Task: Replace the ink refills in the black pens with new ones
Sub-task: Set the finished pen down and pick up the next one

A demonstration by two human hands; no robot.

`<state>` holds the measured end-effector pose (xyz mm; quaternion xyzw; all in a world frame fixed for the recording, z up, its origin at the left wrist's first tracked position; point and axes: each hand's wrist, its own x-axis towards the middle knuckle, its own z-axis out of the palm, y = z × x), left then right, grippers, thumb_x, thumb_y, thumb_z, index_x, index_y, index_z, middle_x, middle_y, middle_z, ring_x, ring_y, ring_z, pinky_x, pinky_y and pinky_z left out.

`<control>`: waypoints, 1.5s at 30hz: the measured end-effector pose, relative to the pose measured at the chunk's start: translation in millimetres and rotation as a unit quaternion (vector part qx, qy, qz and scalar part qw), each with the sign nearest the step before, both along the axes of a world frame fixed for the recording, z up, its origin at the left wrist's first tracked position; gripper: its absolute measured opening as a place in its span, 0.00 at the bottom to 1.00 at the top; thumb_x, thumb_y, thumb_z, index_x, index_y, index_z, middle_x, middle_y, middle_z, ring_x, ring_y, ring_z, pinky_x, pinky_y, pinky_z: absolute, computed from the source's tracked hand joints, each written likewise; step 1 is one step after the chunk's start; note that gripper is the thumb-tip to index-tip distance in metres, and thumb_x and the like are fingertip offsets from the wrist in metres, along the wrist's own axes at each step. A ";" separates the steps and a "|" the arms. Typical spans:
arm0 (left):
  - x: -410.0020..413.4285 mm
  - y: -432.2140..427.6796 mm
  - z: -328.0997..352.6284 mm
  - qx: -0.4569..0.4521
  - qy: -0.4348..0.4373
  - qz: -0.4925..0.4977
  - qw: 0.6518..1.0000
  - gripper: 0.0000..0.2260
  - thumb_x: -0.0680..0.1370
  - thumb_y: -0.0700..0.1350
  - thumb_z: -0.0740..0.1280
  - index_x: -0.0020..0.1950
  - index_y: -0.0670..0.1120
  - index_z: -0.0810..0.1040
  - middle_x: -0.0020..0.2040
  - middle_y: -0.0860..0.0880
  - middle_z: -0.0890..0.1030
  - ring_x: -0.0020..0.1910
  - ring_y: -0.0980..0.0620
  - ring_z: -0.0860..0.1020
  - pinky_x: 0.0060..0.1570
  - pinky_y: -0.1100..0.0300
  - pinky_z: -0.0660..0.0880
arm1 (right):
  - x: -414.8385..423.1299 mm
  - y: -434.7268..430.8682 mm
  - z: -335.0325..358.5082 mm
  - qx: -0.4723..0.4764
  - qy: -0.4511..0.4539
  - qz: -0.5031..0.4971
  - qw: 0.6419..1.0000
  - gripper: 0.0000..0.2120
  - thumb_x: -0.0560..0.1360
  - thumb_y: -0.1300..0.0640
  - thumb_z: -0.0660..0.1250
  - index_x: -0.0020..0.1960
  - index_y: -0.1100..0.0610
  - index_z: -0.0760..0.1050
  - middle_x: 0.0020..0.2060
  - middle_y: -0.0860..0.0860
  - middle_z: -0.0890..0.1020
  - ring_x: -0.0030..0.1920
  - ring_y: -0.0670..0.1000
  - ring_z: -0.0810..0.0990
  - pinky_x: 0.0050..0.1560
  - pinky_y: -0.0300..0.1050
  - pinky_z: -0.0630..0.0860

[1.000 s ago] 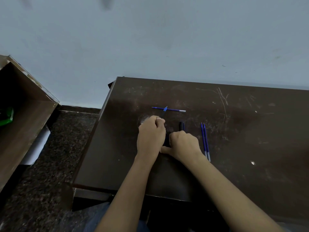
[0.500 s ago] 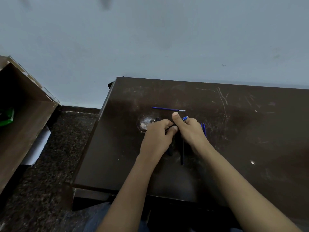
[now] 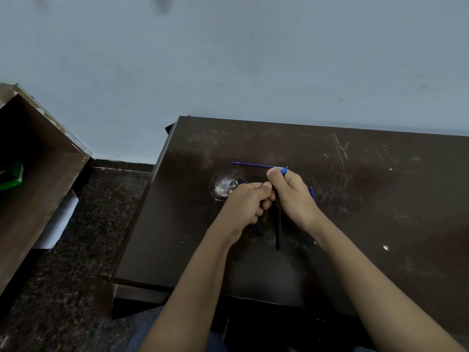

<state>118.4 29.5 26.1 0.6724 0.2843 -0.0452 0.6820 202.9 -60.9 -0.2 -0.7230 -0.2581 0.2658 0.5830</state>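
My left hand [image 3: 243, 204] grips a black pen barrel [image 3: 258, 229], and its lower end sticks out below the fist. My right hand [image 3: 294, 199] sits just right of it and pinches a thin piece with a blue tip [image 3: 284, 170] that shows above the thumb. A second black pen [image 3: 278, 232] lies on the table between my wrists. One blue refill [image 3: 253, 165] lies crosswise beyond my hands. Further blue refills [image 3: 311, 193] peek out behind my right hand, mostly hidden.
The dark brown table [image 3: 380, 199] is scratched, with a pale worn patch [image 3: 224, 186] left of my left hand. Its left edge drops to a speckled floor [image 3: 76, 275]. A brown cabinet [image 3: 38, 186] stands at the far left, and a wall runs behind.
Both hands lifted off the pens they were pressing. My right hand moved forward and right with the blue-tipped piece, uncovering the second black pen and hiding most of the refills on the right.
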 end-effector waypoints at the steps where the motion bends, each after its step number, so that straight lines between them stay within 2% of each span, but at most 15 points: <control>1: -0.2 0.9 1.8 -0.027 0.002 -0.008 1.000 0.16 0.82 0.48 0.57 0.36 0.47 0.73 0.28 0.53 0.69 0.20 0.61 0.60 0.19 0.70 0.57 | -0.7 -0.7 2.0 0.015 -0.003 0.002 1.000 0.23 0.81 0.54 0.55 0.30 0.62 0.71 0.24 0.54 0.77 0.29 0.50 0.75 0.39 0.46 0.72; 7: -0.7 6.6 5.9 -0.130 0.007 -0.018 0.991 0.16 0.82 0.49 0.56 0.36 0.48 0.72 0.26 0.56 0.68 0.21 0.61 0.59 0.19 0.69 0.54 | -1.8 -3.9 9.7 0.045 -0.030 -0.003 0.999 0.19 0.82 0.57 0.55 0.32 0.55 0.70 0.26 0.47 0.74 0.30 0.43 0.73 0.39 0.41 0.71; 8: -0.7 4.9 5.2 -0.084 -0.002 -0.008 0.996 0.16 0.82 0.50 0.57 0.36 0.49 0.73 0.27 0.56 0.70 0.21 0.60 0.61 0.20 0.69 0.57 | -1.3 -4.2 8.7 0.039 -0.035 -0.007 0.999 0.20 0.82 0.54 0.55 0.32 0.54 0.69 0.26 0.47 0.74 0.30 0.44 0.73 0.39 0.43 0.70; 10: -1.7 1.1 -0.2 0.131 -0.042 0.010 0.990 0.13 0.80 0.49 0.61 0.38 0.49 0.78 0.28 0.56 0.75 0.25 0.61 0.70 0.27 0.69 0.66 | 1.2 -5.0 3.6 -0.009 -0.060 -0.045 0.997 0.24 0.81 0.44 0.54 0.30 0.56 0.64 0.25 0.48 0.70 0.29 0.46 0.69 0.36 0.46 0.67; 12: -4.9 -0.9 -5.6 0.347 -0.086 0.012 0.934 0.07 0.78 0.47 0.65 0.44 0.50 0.82 0.33 0.58 0.80 0.34 0.63 0.77 0.37 0.71 0.70 | 5.3 -5.6 -1.6 -0.082 -0.058 -0.094 0.991 0.29 0.76 0.34 0.53 0.28 0.56 0.59 0.24 0.48 0.64 0.27 0.47 0.63 0.34 0.46 0.62; 14: -7.6 -0.8 -6.3 0.418 -0.091 0.007 0.904 0.05 0.76 0.48 0.67 0.48 0.50 0.82 0.40 0.56 0.83 0.40 0.61 0.79 0.42 0.68 0.72 | 7.5 -5.5 -4.8 -0.137 -0.019 -0.096 0.986 0.30 0.74 0.31 0.55 0.27 0.53 0.55 0.22 0.47 0.61 0.25 0.48 0.59 0.32 0.46 0.59; 17: -6.8 -2.2 -9.9 0.439 -0.067 -0.004 0.896 0.07 0.77 0.50 0.65 0.49 0.51 0.81 0.39 0.53 0.83 0.40 0.57 0.79 0.42 0.60 0.75 | 7.7 -3.3 -5.8 -0.157 0.046 -0.089 0.983 0.27 0.75 0.37 0.58 0.27 0.52 0.56 0.21 0.45 0.60 0.23 0.47 0.57 0.30 0.46 0.56; 20: -5.0 -4.9 -10.7 0.376 -0.064 -0.003 0.924 0.08 0.79 0.50 0.62 0.43 0.52 0.79 0.34 0.52 0.81 0.37 0.54 0.79 0.42 0.54 0.76 | 8.5 -0.2 -1.8 -0.110 0.062 -0.083 0.989 0.24 0.77 0.46 0.57 0.25 0.52 0.57 0.20 0.46 0.60 0.20 0.46 0.57 0.28 0.45 0.56; 25: -3.0 -1.9 -1.9 0.236 -0.079 0.003 0.968 0.14 0.80 0.47 0.62 0.35 0.47 0.78 0.28 0.53 0.75 0.25 0.62 0.71 0.30 0.73 0.66 | 8.8 -4.5 3.0 -0.037 0.006 -0.034 0.999 0.30 0.80 0.51 0.55 0.19 0.52 0.62 0.18 0.46 0.62 0.19 0.45 0.58 0.27 0.42 0.57; 28: -2.7 -0.2 1.2 0.136 -0.066 -0.010 0.988 0.17 0.81 0.47 0.60 0.33 0.47 0.76 0.26 0.54 0.70 0.21 0.61 0.65 0.24 0.72 0.62 | 7.1 -7.7 5.5 -0.006 -0.014 -0.017 1.000 0.29 0.80 0.51 0.55 0.21 0.55 0.63 0.19 0.50 0.62 0.22 0.48 0.58 0.27 0.44 0.57; 30: -2.9 2.9 3.5 0.052 -0.038 -0.029 0.998 0.17 0.82 0.48 0.59 0.33 0.47 0.74 0.26 0.53 0.68 0.20 0.61 0.60 0.20 0.71 0.58 | 5.4 -8.6 6.5 0.007 -0.020 -0.012 1.000 0.27 0.79 0.50 0.55 0.26 0.64 0.62 0.21 0.55 0.63 0.24 0.51 0.59 0.27 0.46 0.57; 35: -5.8 8.9 9.0 -0.051 -0.008 -0.073 0.996 0.18 0.82 0.52 0.57 0.33 0.50 0.71 0.25 0.56 0.65 0.22 0.59 0.56 0.21 0.67 0.53 | 2.1 -9.5 8.7 0.038 -0.038 0.003 0.999 0.26 0.80 0.52 0.55 0.29 0.66 0.68 0.23 0.52 0.74 0.27 0.52 0.72 0.32 0.49 0.66; 38: -4.6 3.2 1.7 0.165 -0.064 -0.029 0.984 0.15 0.81 0.50 0.60 0.36 0.49 0.75 0.27 0.56 0.70 0.24 0.60 0.66 0.28 0.67 0.64 | 1.6 -6.5 5.7 0.014 -0.047 -0.049 0.998 0.29 0.79 0.44 0.56 0.26 0.60 0.64 0.23 0.54 0.67 0.25 0.48 0.63 0.29 0.45 0.61; 41: -4.7 2.0 -11.9 0.416 -0.126 -0.033 0.900 0.06 0.78 0.46 0.63 0.46 0.49 0.79 0.34 0.56 0.77 0.34 0.60 0.73 0.37 0.67 0.67 | 0.0 -3.2 3.9 -0.098 -0.040 -0.099 0.989 0.30 0.76 0.37 0.58 0.24 0.54 0.58 0.21 0.47 0.62 0.22 0.44 0.60 0.30 0.45 0.61; 45: -4.4 -2.6 -14.9 0.490 -0.101 -0.053 0.864 0.08 0.80 0.46 0.60 0.50 0.45 0.77 0.41 0.50 0.79 0.42 0.52 0.76 0.42 0.55 0.72 | 0.4 0.7 5.3 -0.122 0.087 -0.135 0.979 0.27 0.77 0.42 0.59 0.24 0.54 0.59 0.19 0.46 0.62 0.21 0.46 0.60 0.28 0.44 0.59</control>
